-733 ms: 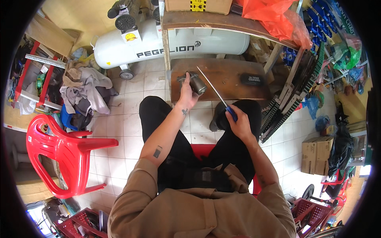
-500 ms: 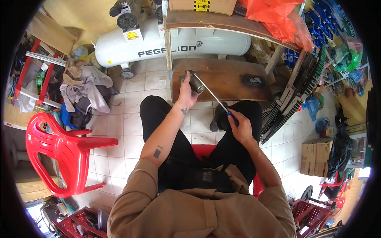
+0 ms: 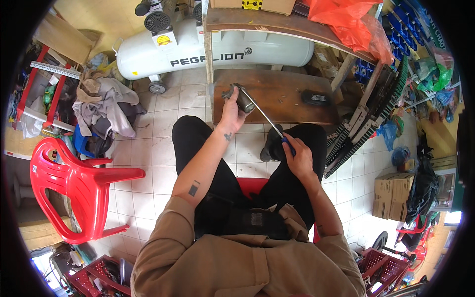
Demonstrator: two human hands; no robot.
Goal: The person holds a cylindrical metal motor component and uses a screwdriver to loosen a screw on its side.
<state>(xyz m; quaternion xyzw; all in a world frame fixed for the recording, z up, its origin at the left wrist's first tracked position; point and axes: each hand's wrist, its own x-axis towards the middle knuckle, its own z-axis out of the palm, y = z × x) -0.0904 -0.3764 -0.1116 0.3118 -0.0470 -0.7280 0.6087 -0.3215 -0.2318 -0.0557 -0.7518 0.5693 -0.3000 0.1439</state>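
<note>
Far left — red plastic chair (image 3: 74,183) on the tiled floor, unoccupied; behind it a heap of grey and blue rags (image 3: 101,111).

Upper left to centre — white compressor tank (image 3: 217,49) lying on its side, dark lettering along its flank, a small yellow label near the motor on top.

Centre — left hand (image 3: 231,108), fingers wrapped round a small dark cylindrical metal part (image 3: 241,98), held just over the near edge of the low brown wooden bench (image 3: 292,94). Since half a second ago the part sits at much the same place; the tool has tilted slightly, its tip now at the top of the part. Judged: work on the part is going on, not finished.

Centre right — right hand (image 3: 297,157), closed on the blue handle of a long screwdriver (image 3: 264,117); the shaft runs up and left to meet the part.

On the bench — flat black oblong object (image 3: 315,97) with a pale label, well apart from the part.

Top — cardboard box (image 3: 252,5) with a yellow sticker on the shelf; orange plastic bag (image 3: 346,20) beside it.

Right — blue bins, green bag; lower right, brown cartons (image 3: 393,195) on the floor.
</note>
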